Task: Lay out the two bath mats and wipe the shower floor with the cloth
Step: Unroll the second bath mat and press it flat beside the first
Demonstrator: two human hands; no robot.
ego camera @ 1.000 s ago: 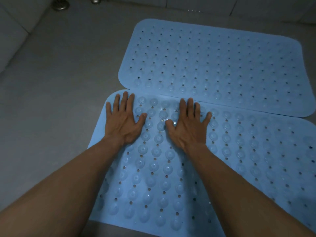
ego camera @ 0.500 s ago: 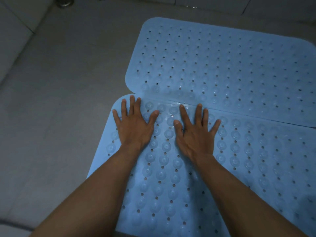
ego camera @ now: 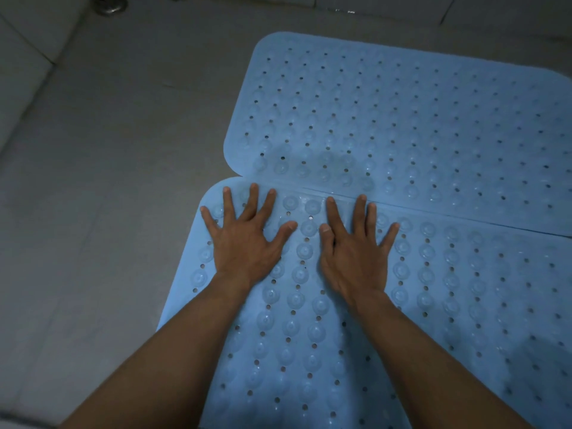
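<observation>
The near bath mat point(ego camera: 309, 335) is spread flat in the lower centre and lower right of the frame. The far bath mat point(ego camera: 402, 119) is spread flat in the upper right. The 2 mats are set long edge to long edge along a seam that runs from the centre to the right edge. The left hand point(ego camera: 244, 239) and the right hand point(ego camera: 353, 255) are laid palm down on the upper left corner area of the near bath mat, just beside the seam. All fingers are straight and splayed and nothing is gripped. The mat is judged to be pressed onto the floor.

The lay-out step is judged to be almost complete: 2 of 2 mats are down, and only the seating of the near one is in hand. The wiping step is judged to be not yet begun. The cloth is not in view. The bare shower floor point(ego camera: 108, 181) at the left of the frame cannot be read as wiped or unwiped.

The near bath mat is cut off by the bottom and right edges of the frame, and the far bath mat by the right edge. Whether the mats merely touch or overlap at the seam cannot be told. Part of the near bath mat is hidden under both forearms. A drain point(ego camera: 110, 4) is cropped at the upper left edge. The light is dim, so wetness on the floor cannot be made out.
</observation>
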